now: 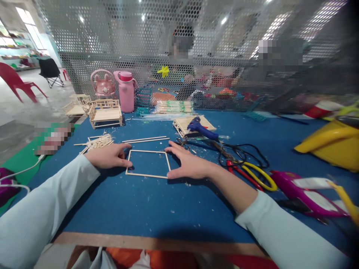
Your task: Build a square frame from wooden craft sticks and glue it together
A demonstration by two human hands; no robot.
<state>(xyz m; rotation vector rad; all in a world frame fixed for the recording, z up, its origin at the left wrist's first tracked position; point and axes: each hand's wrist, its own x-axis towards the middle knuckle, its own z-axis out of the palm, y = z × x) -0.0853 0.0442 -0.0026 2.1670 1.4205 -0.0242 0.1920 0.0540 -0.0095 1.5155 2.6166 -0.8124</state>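
Observation:
A thin rectangular frame of pale wooden sticks [148, 175] lies flat on the blue tabletop [134, 209]. My left hand [109, 156] grips its left side, thumb and forefinger at the stick. At the right side, my right hand [189, 162] spans the end, forefinger at the far corner and thumb at the near one. Just beyond the frame lie two loose long sticks [147, 140]. A pile of short sticks [99, 142] is behind my left hand. Past my right hand, a blue glue gun [202, 129] rests on a flat stick panel [181, 127].
Small stick-built furniture pieces [106, 114] and a pink bottle [126, 91] stand at the back left. Bundled sticks [174, 106] lie by the perforated metal screen [151, 45]. Red-and-yellow-handled cutters [258, 175], a black cord [252, 151] and a purple tool [305, 194] occupy the right.

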